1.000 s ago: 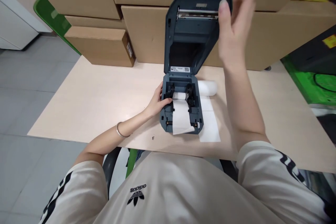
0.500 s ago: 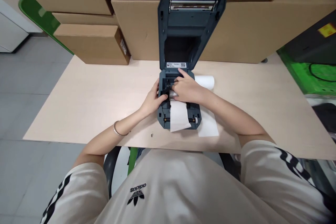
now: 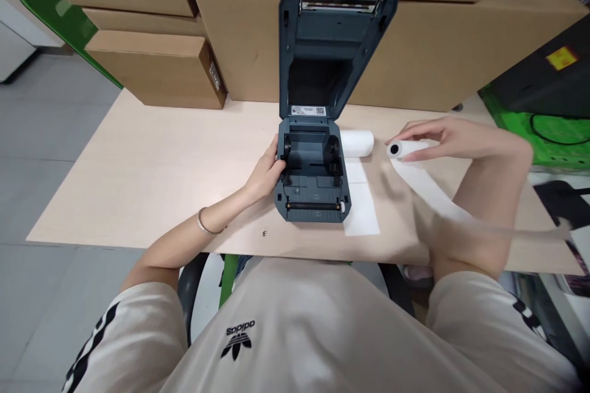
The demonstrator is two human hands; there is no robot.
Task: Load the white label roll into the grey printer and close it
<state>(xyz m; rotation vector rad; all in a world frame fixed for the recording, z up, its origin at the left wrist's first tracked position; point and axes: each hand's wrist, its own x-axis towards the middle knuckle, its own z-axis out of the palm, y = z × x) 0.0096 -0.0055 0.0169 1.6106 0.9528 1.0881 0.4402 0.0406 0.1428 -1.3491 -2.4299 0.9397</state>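
Note:
A dark blue-grey label printer (image 3: 314, 182) lies on the table with its lid (image 3: 318, 43) raised and its roll bay bare. My left hand (image 3: 266, 173) grips the printer's left side, thumb over the rim and fingers along the outer wall. Off to the right, above the table, my right hand (image 3: 449, 137) is closed round a thin roll of white label paper (image 3: 408, 148), its dark core facing left. A loose strip (image 3: 436, 196) trails from that roll towards the lower right. A thicker white paper roll (image 3: 358, 143) rests just right of the printer, its unrolled end lying towards me.
Large cardboard boxes (image 3: 244, 43) stand along the back of the table (image 3: 184, 166). A smaller carton (image 3: 152, 67) sits at the back left. Beyond the right edge are a green surface (image 3: 548, 141) with a cable and a dark box (image 3: 539, 80).
My right hand has lifted the thin paper roll out of the printer and carried it right, its strip swinging along. My left hand has stayed on the printer's side.

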